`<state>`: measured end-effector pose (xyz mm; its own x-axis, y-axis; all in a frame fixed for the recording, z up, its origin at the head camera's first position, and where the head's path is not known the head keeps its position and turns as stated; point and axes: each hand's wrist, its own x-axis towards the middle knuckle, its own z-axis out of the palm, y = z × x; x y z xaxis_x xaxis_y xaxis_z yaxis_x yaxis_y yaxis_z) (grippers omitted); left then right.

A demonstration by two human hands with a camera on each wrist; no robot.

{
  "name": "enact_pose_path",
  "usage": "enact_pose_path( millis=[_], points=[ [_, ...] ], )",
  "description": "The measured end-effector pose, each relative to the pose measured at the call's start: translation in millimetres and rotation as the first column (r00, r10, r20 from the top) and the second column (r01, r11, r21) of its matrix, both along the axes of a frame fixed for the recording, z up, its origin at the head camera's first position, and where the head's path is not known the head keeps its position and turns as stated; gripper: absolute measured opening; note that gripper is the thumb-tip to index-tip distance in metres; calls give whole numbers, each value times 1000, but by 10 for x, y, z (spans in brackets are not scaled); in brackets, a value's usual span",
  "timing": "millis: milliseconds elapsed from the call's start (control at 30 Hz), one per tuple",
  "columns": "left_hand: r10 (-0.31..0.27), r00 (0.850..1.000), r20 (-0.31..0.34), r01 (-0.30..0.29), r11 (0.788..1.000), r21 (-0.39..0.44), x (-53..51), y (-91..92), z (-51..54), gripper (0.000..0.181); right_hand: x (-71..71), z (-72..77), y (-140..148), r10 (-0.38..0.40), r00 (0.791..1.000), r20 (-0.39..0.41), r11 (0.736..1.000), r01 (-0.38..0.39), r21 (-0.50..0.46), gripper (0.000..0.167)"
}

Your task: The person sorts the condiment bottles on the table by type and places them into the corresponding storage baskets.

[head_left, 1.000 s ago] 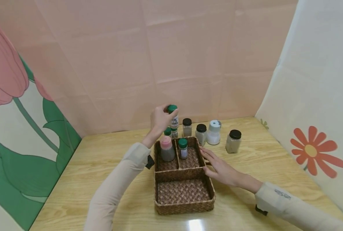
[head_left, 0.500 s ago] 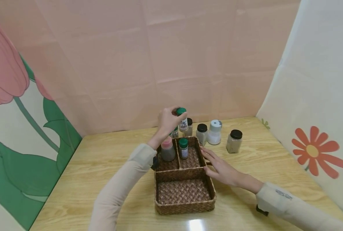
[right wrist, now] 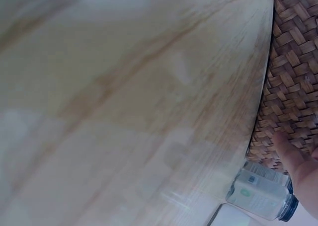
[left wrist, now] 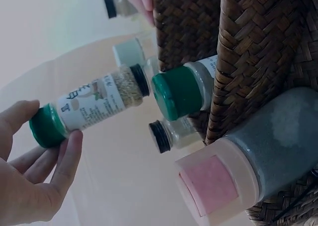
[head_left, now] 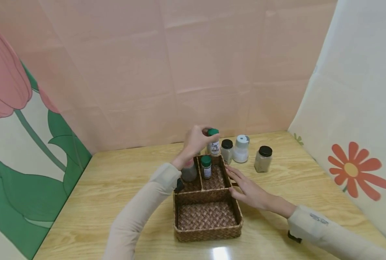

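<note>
My left hand (head_left: 196, 141) pinches the green cap of a clear spice jar (head_left: 214, 146), held upright above the far edge of a woven basket (head_left: 209, 234). In the left wrist view the held jar (left wrist: 94, 103) shows a white label and pale grains. A smaller green-capped jar (head_left: 206, 168) stands in the far right compartment. In the far left one is a pink-capped bottle (left wrist: 273, 146) of grey contents, partly hidden by my left wrist in the head view. My right hand (head_left: 251, 191) rests against the basket's right side, fingers extended; one finger touches the weave in the right wrist view.
Behind the basket stand a black-lidded jar (head_left: 226, 151) and a white bottle with a pale blue cap (head_left: 241, 150). Another black-lidded jar (head_left: 263, 159) is farther right on the wooden table (head_left: 115, 187). A pink backdrop (head_left: 131, 72) rises behind.
My left hand has carried the green-capped spice jar rightward and somewhat lower, from behind the far left compartment to the far right one. My right hand and the basket have stayed in place.
</note>
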<state>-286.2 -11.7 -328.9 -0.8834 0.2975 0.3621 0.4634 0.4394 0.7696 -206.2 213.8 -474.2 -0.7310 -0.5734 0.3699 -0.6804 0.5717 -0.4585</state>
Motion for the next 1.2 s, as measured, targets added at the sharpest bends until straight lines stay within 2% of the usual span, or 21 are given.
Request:
enact_pose_path(
  millis=[133,267,433,567,667,833,933,1067,1200],
  points=[
    [-64,997,36,63,998,14,29,-10,-24,28,-1,-2,-9,-4,1000,9,1000,4,6,64],
    [-142,985,101,135,988,74,67,-21,-57,24,2,3,-11,-7,1000,29,1000,7,9,65],
    [-187,972,142,178,981,72,75,6,-106,26,2,9,-9,-14,999,45,1000,13,13,66],
    [-174,977,122,176,984,-9,47,46,-139,29,5,16,-6,-15,999,49,1000,14,16,65],
    [-135,987,87,143,985,-98,29,60,-151,32,5,18,-8,-11,999,49,1000,10,19,65],
    [-86,996,40,93,968,-231,8,71,-168,38,1,26,-7,-5,999,53,1000,5,12,65],
    [-107,992,67,121,956,-268,5,70,-194,31,1,32,-10,-5,998,55,1000,4,10,65],
    [-157,981,113,182,947,-266,-13,65,-255,22,-1,18,-15,-6,998,59,1000,5,13,65],
    [-181,977,116,206,941,-267,-23,58,-299,20,0,5,-17,-5,998,63,1000,4,13,65]
  ],
)
